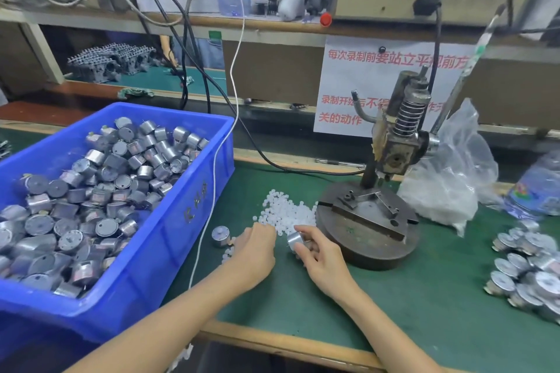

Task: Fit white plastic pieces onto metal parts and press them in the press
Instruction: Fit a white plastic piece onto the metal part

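Head view showed the right hand (321,263) grasping 1 small silver metal cylinder (295,239) just in front of the dark round-based hand press (368,247); the left hand (254,251) reached into the heap of small white plastic pieces (288,213) on the green mat (424,297), whether pinching 1 could not be told; another silver cylinder (220,235) lay beside the blue plastic bin (169,221).

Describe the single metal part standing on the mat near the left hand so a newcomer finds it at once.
Start at the blue crate of metal parts on the left. Off its right wall, on the green mat, a short silver cylinder stands beside the left hand. It alone stands loose there; the nearest other metal part is gripped by the right hand.
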